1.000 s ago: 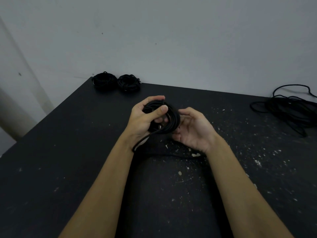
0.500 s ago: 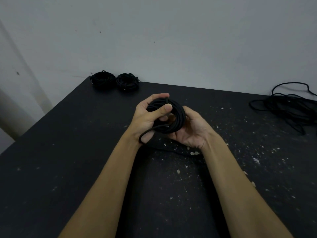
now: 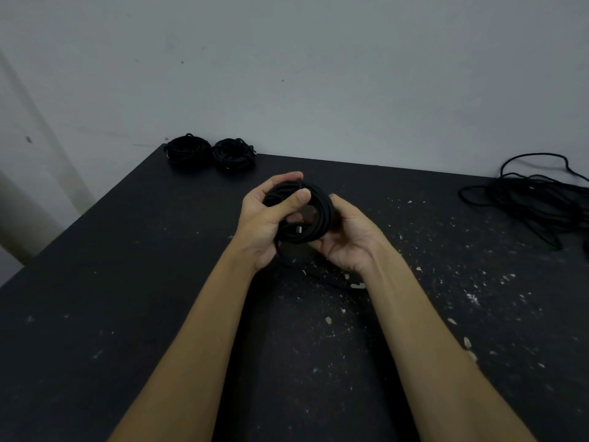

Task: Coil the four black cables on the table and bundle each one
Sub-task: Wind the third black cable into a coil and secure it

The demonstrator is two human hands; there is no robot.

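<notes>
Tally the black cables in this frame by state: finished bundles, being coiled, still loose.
Finished bundles at the table's far left corner: 2
Coil held in both hands: 1
Loose cable pile at far right: 1
Total: 4

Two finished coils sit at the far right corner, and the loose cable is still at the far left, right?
Sides are swapped. The head view shows the two finished coils at the far left corner and the loose cable at the far right.

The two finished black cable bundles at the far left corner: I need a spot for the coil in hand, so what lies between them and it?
In the head view, only bare dark tabletop separates the two bundles from the held black coil.
</notes>
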